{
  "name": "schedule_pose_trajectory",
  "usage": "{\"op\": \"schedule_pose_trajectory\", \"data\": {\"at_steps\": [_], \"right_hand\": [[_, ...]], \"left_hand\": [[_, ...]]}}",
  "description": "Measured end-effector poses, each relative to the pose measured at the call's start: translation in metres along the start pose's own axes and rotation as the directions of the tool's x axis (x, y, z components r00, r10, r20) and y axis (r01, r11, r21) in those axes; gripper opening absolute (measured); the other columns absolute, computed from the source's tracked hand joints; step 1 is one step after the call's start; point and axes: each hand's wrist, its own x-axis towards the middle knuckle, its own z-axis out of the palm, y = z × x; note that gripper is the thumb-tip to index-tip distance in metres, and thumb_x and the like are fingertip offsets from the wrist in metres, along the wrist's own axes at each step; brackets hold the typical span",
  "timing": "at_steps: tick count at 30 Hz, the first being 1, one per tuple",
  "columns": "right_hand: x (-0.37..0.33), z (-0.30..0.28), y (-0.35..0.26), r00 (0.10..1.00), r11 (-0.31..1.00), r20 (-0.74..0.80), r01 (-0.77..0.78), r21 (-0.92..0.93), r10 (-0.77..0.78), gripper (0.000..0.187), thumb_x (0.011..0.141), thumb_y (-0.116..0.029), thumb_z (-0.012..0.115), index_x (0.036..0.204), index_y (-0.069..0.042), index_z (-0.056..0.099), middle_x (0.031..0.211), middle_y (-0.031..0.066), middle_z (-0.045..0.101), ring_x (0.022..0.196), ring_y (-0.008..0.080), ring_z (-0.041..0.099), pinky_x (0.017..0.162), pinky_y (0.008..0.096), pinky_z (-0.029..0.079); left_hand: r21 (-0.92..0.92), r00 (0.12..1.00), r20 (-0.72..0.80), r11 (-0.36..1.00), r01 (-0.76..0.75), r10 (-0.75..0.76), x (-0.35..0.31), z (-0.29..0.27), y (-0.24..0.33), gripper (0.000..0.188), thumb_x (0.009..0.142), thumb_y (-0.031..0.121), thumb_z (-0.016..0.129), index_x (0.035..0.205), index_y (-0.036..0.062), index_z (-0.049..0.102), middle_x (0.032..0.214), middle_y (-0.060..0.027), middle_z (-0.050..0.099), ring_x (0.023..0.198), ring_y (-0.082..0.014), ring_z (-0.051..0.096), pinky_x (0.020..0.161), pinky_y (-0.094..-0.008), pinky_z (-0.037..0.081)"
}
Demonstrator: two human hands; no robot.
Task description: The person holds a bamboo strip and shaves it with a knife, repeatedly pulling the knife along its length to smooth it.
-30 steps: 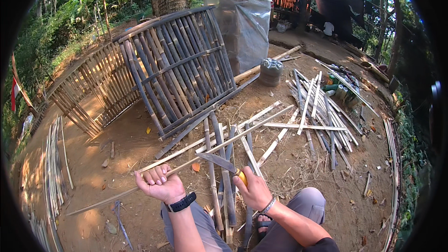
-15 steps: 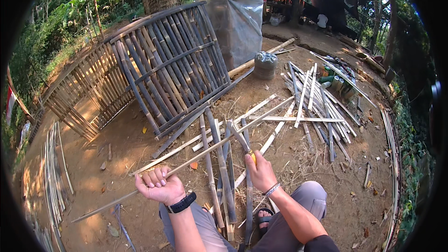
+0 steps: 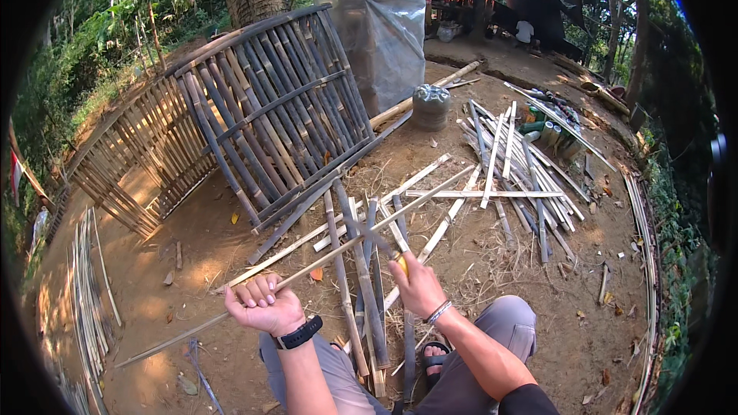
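Observation:
A long, thin bamboo strip (image 3: 327,260) slants across in front of me, its lower end to the left of my knees. My left hand (image 3: 265,305), palm up and fingers curled, is closed around it. In my right hand (image 3: 420,286) is a knife (image 3: 377,239) with a yellow handle. Its blade, a little blurred, lies across the strip at about the middle and seems to touch it. Beneath both hands, several dark bamboo poles (image 3: 357,280) lie between my knees, partly crossing paler split pieces.
A dark bamboo slat panel (image 3: 277,100) leans at the back left beside a paler one (image 3: 146,138). Split bamboo (image 3: 530,177) is heaped at right, near a filled plastic bag (image 3: 430,107). Thin strips (image 3: 86,300) lie far left. Someone in a white top (image 3: 524,31) is far back.
My right hand has moved slightly left and down, and the knife blade has swung leftward onto the strip. My left hand keeps its hold almost unmoved. The whole view has shifted slightly.

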Motion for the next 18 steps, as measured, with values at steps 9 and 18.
{"op": "schedule_pose_trajectory", "data": {"at_steps": [9,18], "right_hand": [[0.011,-0.021,0.013,0.979,0.976,-0.032,-0.197,0.088,0.201,0.042,0.099,-0.041,0.041,0.092,0.000,0.047,0.064,0.0248,0.058,0.068,0.0460,0.061,0.062,0.0519,0.046],[0.010,-0.041,0.020,0.978,0.985,-0.120,-0.170,0.017,0.171,0.041,0.098,-0.040,0.045,0.089,0.000,0.045,0.070,0.0296,0.057,0.078,0.0496,0.058,0.069,0.0527,0.044]], "left_hand": [[-0.032,0.975,0.218,0.999,0.041,-0.033,0.001,-0.007,0.005,0.049,0.094,0.032,0.046,0.050,0.0202,0.030,0.042,0.0065,0.023,0.038,-0.0070,0.024,0.049,-0.0238,0.032],[-0.095,0.874,0.483,0.995,-0.003,0.049,-0.013,0.007,0.039,0.045,0.093,0.028,0.042,0.051,0.0178,0.030,0.039,0.0044,0.025,0.034,-0.0079,0.021,0.043,-0.0237,0.028]]}}
